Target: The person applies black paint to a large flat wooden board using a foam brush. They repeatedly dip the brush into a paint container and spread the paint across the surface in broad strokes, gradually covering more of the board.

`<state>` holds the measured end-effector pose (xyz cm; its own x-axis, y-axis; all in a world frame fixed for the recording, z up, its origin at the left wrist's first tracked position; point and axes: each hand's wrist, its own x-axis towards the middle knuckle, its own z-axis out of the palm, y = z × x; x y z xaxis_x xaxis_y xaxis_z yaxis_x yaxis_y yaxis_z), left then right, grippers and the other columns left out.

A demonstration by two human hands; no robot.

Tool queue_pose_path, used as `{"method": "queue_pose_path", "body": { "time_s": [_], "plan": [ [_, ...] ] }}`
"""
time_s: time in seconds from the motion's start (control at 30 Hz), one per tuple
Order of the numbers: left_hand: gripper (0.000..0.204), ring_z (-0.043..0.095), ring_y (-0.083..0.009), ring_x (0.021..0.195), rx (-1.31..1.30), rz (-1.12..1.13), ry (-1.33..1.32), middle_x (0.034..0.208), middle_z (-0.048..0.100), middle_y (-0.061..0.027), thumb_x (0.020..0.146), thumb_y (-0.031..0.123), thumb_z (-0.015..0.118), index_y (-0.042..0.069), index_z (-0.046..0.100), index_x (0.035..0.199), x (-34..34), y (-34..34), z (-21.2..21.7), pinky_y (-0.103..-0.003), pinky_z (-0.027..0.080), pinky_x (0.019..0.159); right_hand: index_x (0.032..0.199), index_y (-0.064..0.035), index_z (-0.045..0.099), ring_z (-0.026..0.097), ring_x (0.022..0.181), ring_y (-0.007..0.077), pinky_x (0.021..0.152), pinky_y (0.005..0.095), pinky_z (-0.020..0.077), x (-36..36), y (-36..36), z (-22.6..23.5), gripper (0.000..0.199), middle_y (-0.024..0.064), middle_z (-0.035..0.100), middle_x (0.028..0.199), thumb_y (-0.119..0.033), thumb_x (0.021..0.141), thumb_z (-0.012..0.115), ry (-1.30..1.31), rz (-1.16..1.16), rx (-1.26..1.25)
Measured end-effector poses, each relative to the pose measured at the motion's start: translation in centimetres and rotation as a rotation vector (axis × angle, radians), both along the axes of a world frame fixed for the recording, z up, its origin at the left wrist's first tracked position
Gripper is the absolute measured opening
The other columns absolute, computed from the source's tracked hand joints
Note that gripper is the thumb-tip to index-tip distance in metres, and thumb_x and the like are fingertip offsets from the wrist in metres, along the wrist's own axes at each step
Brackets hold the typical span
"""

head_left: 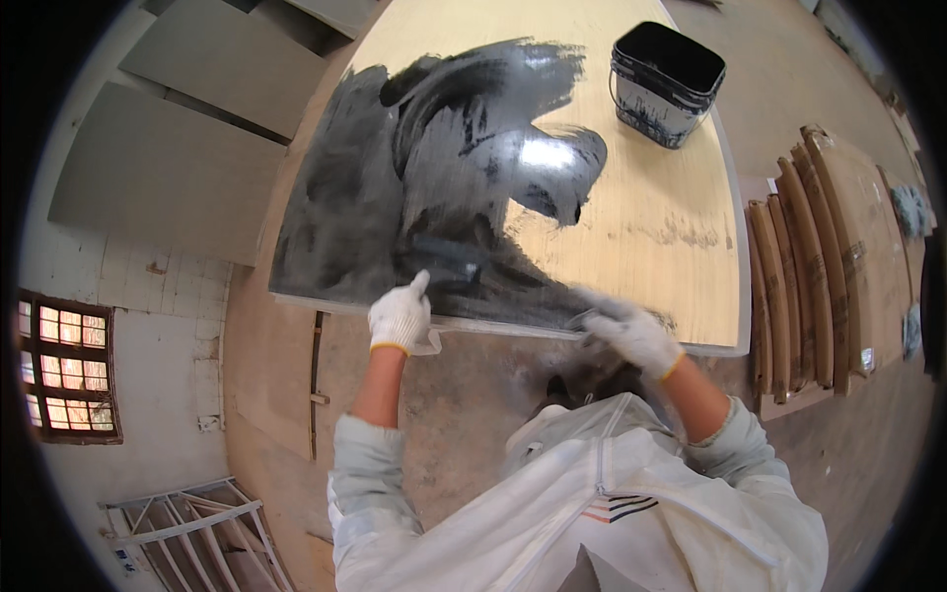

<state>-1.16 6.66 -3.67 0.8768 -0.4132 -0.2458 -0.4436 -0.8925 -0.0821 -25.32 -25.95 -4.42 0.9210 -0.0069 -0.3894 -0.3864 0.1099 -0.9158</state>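
Observation:
A pale wood-coloured board [681, 257] lies before me, its left part smeared with wet black paint [355, 187]. My left hand [400, 314], in a white knit glove with a yellow cuff, grips the board's near edge. Its thumb lies over the top, and the other fingers are mostly hidden at the side. My right hand [631, 333], gloved alike, is at the near edge farther right, where the black smear thins out. Motion smears its fingers, and dark stains show on them; whether they hold anything cannot be made out.
A black bucket [656, 113] with a wire handle and paint-streaked sides stands on the board's far right. Brown flat packages [819, 266] lean in a stack at the right. Grey panels [168, 168] lie to the left. A metal frame [192, 533] stands at the lower left.

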Motion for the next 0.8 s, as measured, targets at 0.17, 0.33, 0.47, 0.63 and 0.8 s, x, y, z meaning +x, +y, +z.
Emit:
{"method": "queue_pose_path", "body": {
  "time_s": [0.17, 0.33, 0.47, 0.63, 0.8],
  "plan": [
    [0.046, 0.078, -0.0404, 0.088, 0.104, -0.345, 0.1, 0.094, 0.08, -0.0175, 0.103, 0.03, 0.06, 0.031, 0.062, 0.149, -5.0, -10.5, 1.0, -0.055, 0.06, 0.076, 0.166, -0.0037, 0.046, 0.071, 0.09, 0.0136, 0.082, 0.0294, 0.06, -6.1, -6.0, -1.3, 0.059, 0.0135, 0.077, 0.122, -0.014, 0.109, 0.06, 0.105, -0.354, 0.105],
    [0.044, 0.078, -0.0385, 0.092, 0.081, -0.186, 0.043, 0.101, 0.08, -0.0168, 0.103, 0.03, 0.06, 0.029, 0.067, 0.147, 0.2, -9.8, 1.8, -0.053, 0.061, 0.082, 0.162, -0.0016, 0.051, 0.071, 0.085, 0.0113, 0.076, 0.0265, 0.0582, -11.9, -9.4, -3.9, 0.054, 0.0134, 0.079, 0.116, -0.012, 0.11, 0.059, 0.119, -0.514, 0.054],
    [0.046, 0.077, -0.039, 0.092, 0.191, -0.444, 0.118, 0.097, 0.079, -0.0165, 0.104, 0.029, 0.06, 0.03, 0.064, 0.149, 1.5, -16.1, 2.3, -0.053, 0.06, 0.081, 0.158, -0.0013, 0.057, 0.067, 0.077, 0.0079, 0.071, 0.0233, 0.055, -13.1, -11.7, -4.1, 0.048, 0.0109, 0.079, 0.111, -0.01, 0.11, 0.058, 0.064, -0.656, -0.086],
    [0.048, 0.076, -0.0398, 0.102, 0.262, -0.454, 0.056, 0.111, 0.08, -0.0174, 0.098, 0.031, 0.066, 0.034, 0.068, 0.146, 9.1, -15.4, 4.9, -0.051, 0.06, 0.089, 0.152, -0.001, 0.062, 0.063, 0.073, 0.0061, 0.065, 0.022, 0.0495, -16.4, -16.0, -4.9, 0.042, 0.0078, 0.078, 0.105, -0.007, 0.111, 0.055, -0.023, -0.967, -0.245],
    [0.051, 0.074, -0.0371, 0.118, 0.214, -0.37, 0.001, 0.13, 0.077, -0.0155, 0.1, 0.027, 0.063, 0.034, 0.066, 0.151, 16.5, -19.8, 4.3, -0.049, 0.06, 0.101, 0.15, 0.001, 0.063, 0.063, 0.071, 0.0065, 0.063, 0.0213, 0.0483, -17.7, -14.1, -5.3, 0.041, 0.009, 0.077, 0.1, -0.008, 0.111, 0.056, -0.004, -1.007, -0.189]
  ]
}}
